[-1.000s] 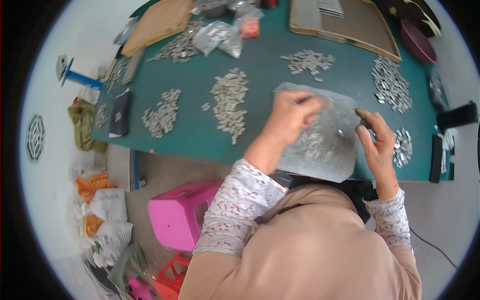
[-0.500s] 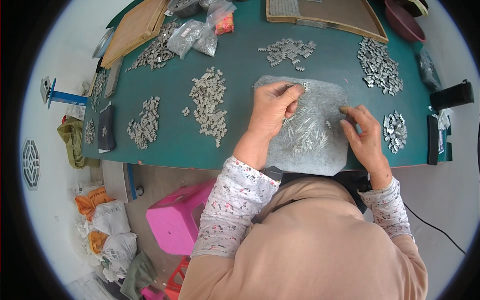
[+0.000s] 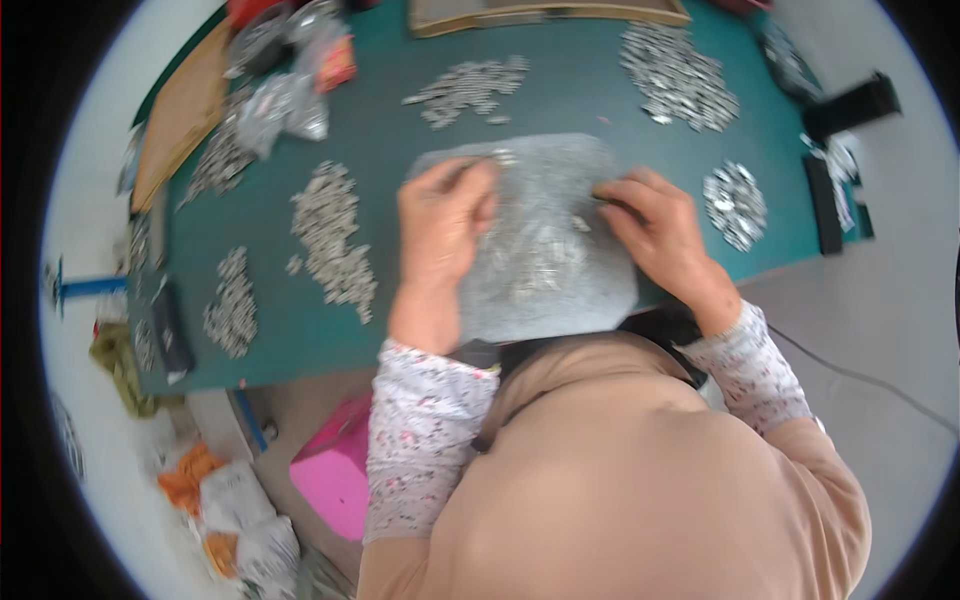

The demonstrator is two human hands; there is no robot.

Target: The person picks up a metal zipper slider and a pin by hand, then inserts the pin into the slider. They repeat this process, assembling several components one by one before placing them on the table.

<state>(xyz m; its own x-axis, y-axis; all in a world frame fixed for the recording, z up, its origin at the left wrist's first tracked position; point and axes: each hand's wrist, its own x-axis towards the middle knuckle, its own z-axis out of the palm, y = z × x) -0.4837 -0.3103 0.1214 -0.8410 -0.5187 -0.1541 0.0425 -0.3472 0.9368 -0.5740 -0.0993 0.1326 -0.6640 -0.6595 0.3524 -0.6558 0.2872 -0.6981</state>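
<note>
My left hand [image 3: 447, 225] is closed in a pinch over the far left part of a grey cloth mat [image 3: 570, 315]. From its fingertips pokes a small toothed metal piece [image 3: 505, 157], blurred by motion. Many thin metal pins [image 3: 540, 265] lie loose in the middle of the mat. Another small metal piece [image 3: 580, 224] rests to their right. At the mat's right edge my right hand [image 3: 662, 225] has its thumb and forefinger drawn together; whatever they hold, if anything, is too small and smeared to make out.
Piles of small metal pieces lie about the green table [image 3: 400, 150]: a long left pile [image 3: 333, 240], a far pile [image 3: 470, 88] and a right pile [image 3: 735, 205]. Clear plastic bags [image 3: 285, 115] and a wooden tray [image 3: 185, 115] sit far left. A pink stool [image 3: 335, 470] stands below.
The whole view has turned and shifted, so table and mat appear farther left. My left hand keeps its metal piece. The right thumb and forefinger look closer together.
</note>
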